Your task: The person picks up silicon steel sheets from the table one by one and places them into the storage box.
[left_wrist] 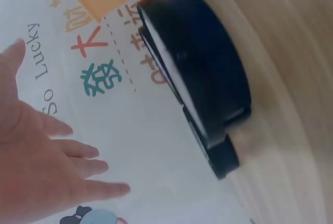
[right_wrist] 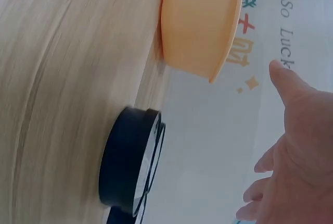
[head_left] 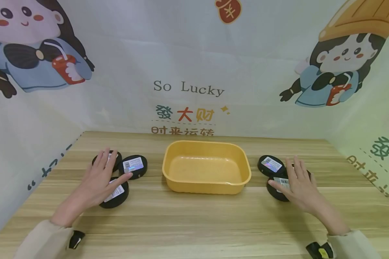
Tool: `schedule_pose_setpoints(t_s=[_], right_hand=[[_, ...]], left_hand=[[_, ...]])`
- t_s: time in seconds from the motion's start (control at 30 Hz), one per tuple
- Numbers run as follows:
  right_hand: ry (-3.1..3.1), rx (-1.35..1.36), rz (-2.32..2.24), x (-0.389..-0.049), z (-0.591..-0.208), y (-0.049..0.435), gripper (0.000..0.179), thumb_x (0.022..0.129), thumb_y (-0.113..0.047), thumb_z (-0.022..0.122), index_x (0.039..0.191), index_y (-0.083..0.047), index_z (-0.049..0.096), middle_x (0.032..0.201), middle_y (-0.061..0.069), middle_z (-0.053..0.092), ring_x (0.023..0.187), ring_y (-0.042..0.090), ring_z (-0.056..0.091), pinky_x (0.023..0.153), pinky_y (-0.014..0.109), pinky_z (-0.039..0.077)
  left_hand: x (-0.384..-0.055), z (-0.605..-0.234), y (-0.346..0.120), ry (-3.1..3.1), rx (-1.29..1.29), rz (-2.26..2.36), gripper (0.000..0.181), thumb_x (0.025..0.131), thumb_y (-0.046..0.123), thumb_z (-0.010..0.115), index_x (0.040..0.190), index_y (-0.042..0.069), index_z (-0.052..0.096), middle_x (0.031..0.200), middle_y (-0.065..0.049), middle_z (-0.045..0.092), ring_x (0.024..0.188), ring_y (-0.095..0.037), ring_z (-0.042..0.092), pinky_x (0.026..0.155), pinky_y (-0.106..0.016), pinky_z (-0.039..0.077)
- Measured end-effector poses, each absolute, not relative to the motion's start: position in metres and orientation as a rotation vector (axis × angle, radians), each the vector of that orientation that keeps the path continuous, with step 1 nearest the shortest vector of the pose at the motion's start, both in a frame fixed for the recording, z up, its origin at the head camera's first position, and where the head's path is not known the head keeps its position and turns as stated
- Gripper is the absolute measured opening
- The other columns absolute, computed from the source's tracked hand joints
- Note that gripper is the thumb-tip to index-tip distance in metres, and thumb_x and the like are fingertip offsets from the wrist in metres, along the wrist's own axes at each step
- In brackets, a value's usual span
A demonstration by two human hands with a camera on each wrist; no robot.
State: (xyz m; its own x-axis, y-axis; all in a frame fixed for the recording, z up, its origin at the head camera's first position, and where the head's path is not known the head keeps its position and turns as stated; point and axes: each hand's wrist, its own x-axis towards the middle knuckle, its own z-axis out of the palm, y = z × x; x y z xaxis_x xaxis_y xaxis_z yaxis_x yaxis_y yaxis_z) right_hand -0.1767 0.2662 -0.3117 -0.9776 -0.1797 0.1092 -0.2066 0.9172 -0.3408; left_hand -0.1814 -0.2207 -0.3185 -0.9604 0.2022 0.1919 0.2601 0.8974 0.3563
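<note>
My left hand (head_left: 95, 181), fingers stretched out, hovers over three flat round black cases with white labels at the left. The front case (head_left: 109, 204) and the right-hand case (head_left: 139, 172) show well; the back case (head_left: 119, 162) is partly covered by my fingers. In the left wrist view a gap separates that hand from the black case (left_wrist: 213, 62) nearest it. At the right, my right hand (head_left: 303, 192) hovers with straight fingers over another three such cases. Its far-left case (head_left: 269, 166) and front case (head_left: 273, 192) are visible; the third is mostly hidden. Neither hand holds anything.
Between the two groups stands a yellow plastic basin (head_left: 207, 188) with nothing in it. The wooden table (head_left: 194, 223) runs back to a white printed cloth (head_left: 126, 72), which also hangs along both sides.
</note>
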Motion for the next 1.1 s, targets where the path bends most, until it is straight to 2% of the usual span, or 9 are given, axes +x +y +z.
schedule_pose_setpoints(t_s=[0.23, 0.3, 0.4, 0.47, 0.57, 0.73, 0.9, 1.03, 1.1], right_hand=[[-2.999, 0.267, 0.553, -0.182, -0.319, 0.281, 0.092, 0.086, -0.049, 0.047, 0.135, 0.014, 0.001, 0.136, 0.041, -0.002, 0.124, 0.055, 0.000, 0.090, 0.072, 0.009], [-2.961, 0.289, 0.530, -0.183, -0.323, 0.286, 0.090, 0.085, -0.045, 0.051, 0.132, 0.018, 0.008, 0.130, 0.042, 0.013, 0.119, 0.055, 0.017, 0.090, 0.067, 0.020], [-2.918, 0.306, 0.492, -0.186, -0.329, 0.292, 0.086, 0.083, -0.041, 0.056, 0.125, 0.023, 0.016, 0.118, 0.040, 0.025, 0.107, 0.054, 0.031, 0.087, 0.063, 0.028], [-2.917, 0.295, 0.469, -0.187, -0.332, 0.295, 0.084, 0.083, -0.039, 0.058, 0.122, 0.025, 0.021, 0.113, 0.040, 0.029, 0.102, 0.054, 0.035, 0.085, 0.061, 0.032], [-2.979, 0.238, 0.452, -0.187, -0.334, 0.299, 0.085, 0.084, -0.042, 0.056, 0.120, 0.027, 0.022, 0.113, 0.047, 0.029, 0.104, 0.059, 0.032, 0.086, 0.063, 0.031], [-3.040, 0.184, 0.358, -0.187, -0.337, 0.305, 0.083, 0.085, -0.047, 0.051, 0.108, 0.031, 0.034, 0.100, 0.049, 0.041, 0.097, 0.057, 0.039, 0.082, 0.059, 0.036], [-3.065, 0.141, 0.358, -0.186, -0.337, 0.306, 0.073, 0.084, -0.047, 0.051, 0.087, 0.025, 0.042, 0.090, 0.043, 0.045, 0.089, 0.051, 0.045, 0.076, 0.056, 0.040], [-3.111, 0.093, 0.390, -0.185, -0.336, 0.306, 0.060, 0.085, -0.050, 0.048, 0.067, 0.007, 0.044, 0.080, 0.033, 0.046, 0.079, 0.042, 0.047, 0.071, 0.052, 0.042], [-3.132, 0.087, 0.395, -0.185, -0.336, 0.306, 0.058, 0.085, -0.052, 0.047, 0.063, 0.002, 0.041, 0.073, 0.024, 0.046, 0.071, 0.035, 0.048, 0.066, 0.047, 0.043]], left_hand=[[-0.186, -0.320, -0.210, -2.864, -0.384, -0.767, 0.085, 0.089, 0.045, 0.045, 0.135, -0.014, 0.005, 0.138, -0.037, 0.011, 0.127, -0.048, 0.014, 0.099, -0.060, 0.019], [-0.188, -0.319, -0.205, -2.854, -0.369, -0.781, 0.082, 0.089, 0.044, 0.045, 0.134, -0.015, 0.012, 0.135, -0.038, 0.019, 0.124, -0.049, 0.022, 0.098, -0.059, 0.023], [-0.192, -0.319, -0.197, -2.843, -0.357, -0.811, 0.077, 0.089, 0.043, 0.045, 0.130, -0.017, 0.021, 0.129, -0.038, 0.031, 0.119, -0.049, 0.031, 0.095, -0.057, 0.029], [-0.196, -0.320, -0.192, -2.831, -0.354, -0.837, 0.073, 0.089, 0.042, 0.046, 0.128, -0.017, 0.026, 0.125, -0.037, 0.038, 0.115, -0.048, 0.037, 0.093, -0.056, 0.033], [-0.200, -0.322, -0.186, -2.829, -0.341, -0.882, 0.069, 0.090, 0.039, 0.047, 0.127, -0.017, 0.029, 0.120, -0.035, 0.045, 0.110, -0.045, 0.045, 0.090, -0.052, 0.038], [-0.206, -0.323, -0.177, -2.862, -0.312, -0.950, 0.064, 0.091, 0.035, 0.047, 0.126, -0.016, 0.032, 0.117, -0.033, 0.048, 0.106, -0.039, 0.052, 0.090, -0.049, 0.040], [-0.215, -0.325, -0.169, -2.892, -0.299, -1.022, 0.059, 0.092, 0.034, 0.045, 0.123, -0.015, 0.036, 0.116, -0.031, 0.050, 0.106, -0.038, 0.052, 0.090, -0.047, 0.041], [-0.221, -0.327, -0.164, -2.916, -0.299, -1.068, 0.060, 0.092, 0.036, 0.043, 0.124, -0.014, 0.036, 0.117, -0.031, 0.050, 0.108, -0.040, 0.050, 0.089, -0.046, 0.042], [-0.224, -0.327, -0.161, -2.925, -0.303, -1.074, 0.061, 0.093, 0.037, 0.041, 0.126, -0.015, 0.035, 0.117, -0.031, 0.050, 0.109, -0.039, 0.049, 0.091, -0.047, 0.040]])
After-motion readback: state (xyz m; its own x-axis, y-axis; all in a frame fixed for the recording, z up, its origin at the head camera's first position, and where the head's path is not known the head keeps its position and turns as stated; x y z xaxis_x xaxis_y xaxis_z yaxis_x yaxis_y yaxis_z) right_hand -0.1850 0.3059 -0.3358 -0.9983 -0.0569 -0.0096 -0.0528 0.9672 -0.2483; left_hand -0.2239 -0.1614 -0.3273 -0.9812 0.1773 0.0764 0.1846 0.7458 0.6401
